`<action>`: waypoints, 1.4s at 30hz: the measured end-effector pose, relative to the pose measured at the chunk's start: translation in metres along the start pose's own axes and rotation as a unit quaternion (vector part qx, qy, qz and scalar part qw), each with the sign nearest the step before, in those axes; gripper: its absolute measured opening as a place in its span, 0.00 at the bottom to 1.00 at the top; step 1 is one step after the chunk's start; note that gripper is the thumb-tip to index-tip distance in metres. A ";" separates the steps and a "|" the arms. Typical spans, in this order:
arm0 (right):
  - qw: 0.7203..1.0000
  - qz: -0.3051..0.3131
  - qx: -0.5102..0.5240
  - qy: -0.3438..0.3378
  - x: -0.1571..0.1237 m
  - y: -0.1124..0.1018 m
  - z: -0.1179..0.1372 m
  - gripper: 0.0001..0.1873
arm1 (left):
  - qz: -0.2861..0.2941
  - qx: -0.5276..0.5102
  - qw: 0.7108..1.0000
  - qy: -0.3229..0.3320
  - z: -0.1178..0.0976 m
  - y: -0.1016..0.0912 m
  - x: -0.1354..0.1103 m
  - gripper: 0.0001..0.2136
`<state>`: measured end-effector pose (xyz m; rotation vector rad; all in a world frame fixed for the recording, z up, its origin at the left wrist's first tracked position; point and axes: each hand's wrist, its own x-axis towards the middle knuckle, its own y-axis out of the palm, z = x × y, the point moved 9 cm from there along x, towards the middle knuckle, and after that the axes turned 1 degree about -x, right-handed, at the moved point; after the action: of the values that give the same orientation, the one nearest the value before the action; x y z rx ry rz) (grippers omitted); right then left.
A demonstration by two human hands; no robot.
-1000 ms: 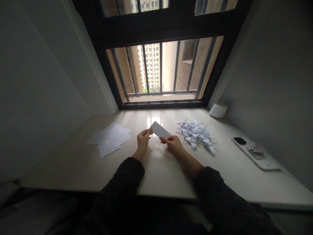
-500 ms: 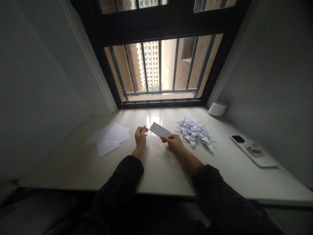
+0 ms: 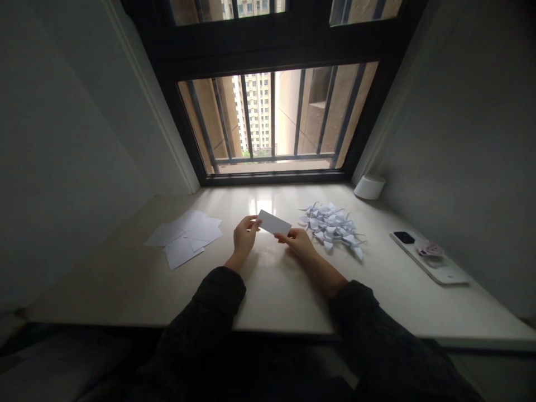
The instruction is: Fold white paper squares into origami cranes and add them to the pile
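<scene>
A folded white paper rectangle (image 3: pixel 274 222) is held up over the white sill, tilted a little down to the right. My left hand (image 3: pixel 245 234) pinches its left end between thumb and fingers. At the lower right corner, my right hand (image 3: pixel 298 242) grips the same paper, fingers closed. To the left lie several loose white paper sheets (image 3: pixel 184 235), overlapping one another. Close to the right of my right hand is a pile of folded paper cranes (image 3: pixel 333 226).
A phone in a pale case (image 3: pixel 431 259) with a round pinkish grip lies on the right. A white cylindrical object (image 3: pixel 369 187) stands in the back right corner by the window frame (image 3: pixel 274 178). The sill's front edge (image 3: pixel 288 333) runs below my forearms.
My left hand, which was apart from the paper's left end, has moved in and now pinches it. My right hand keeps its hold. The view has shifted slightly.
</scene>
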<state>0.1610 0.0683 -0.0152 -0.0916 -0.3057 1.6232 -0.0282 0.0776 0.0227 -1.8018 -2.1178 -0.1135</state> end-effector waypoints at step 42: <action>0.980 -0.098 -0.035 -0.170 -0.024 -0.017 0.065 0.10 | 0.093 -0.068 0.992 -0.048 0.000 0.031 -0.016 0.19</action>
<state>0.1636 0.0363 0.0480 0.1620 -0.6157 1.4275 0.0039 0.0683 0.0120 -2.1141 -2.0349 -0.1284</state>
